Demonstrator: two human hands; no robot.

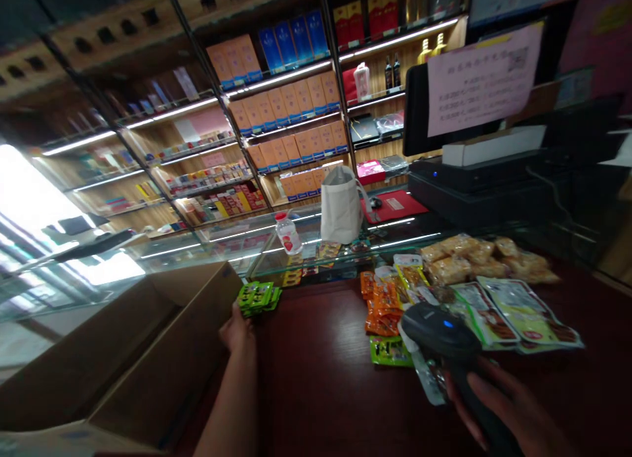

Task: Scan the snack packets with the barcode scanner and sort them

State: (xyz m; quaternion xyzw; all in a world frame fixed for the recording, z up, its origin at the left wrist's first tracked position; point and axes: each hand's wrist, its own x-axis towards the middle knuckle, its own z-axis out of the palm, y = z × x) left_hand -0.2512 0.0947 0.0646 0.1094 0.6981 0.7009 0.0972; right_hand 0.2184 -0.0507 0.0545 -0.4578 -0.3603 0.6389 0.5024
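Observation:
My right hand (508,404) is wrapped round the handle of a black barcode scanner (439,328), which shows a small blue light. The scanner's head hangs over several snack packets and partly covers them. Below it lies a green packet (391,351), with orange packets (382,305) just behind. At the left, my left hand (237,332) is closed at the near edge of a bunch of green snack packets (259,297), beside a cardboard box (158,351). Its fingertips are partly hidden.
Bagged tan snacks (464,259) and flat packs (528,312) lie at the right of the dark red table (316,365). On the glass counter behind stand a red-capped bottle (288,234) and a white bag (340,207). A monitor (417,108) and stocked shelves are farther back.

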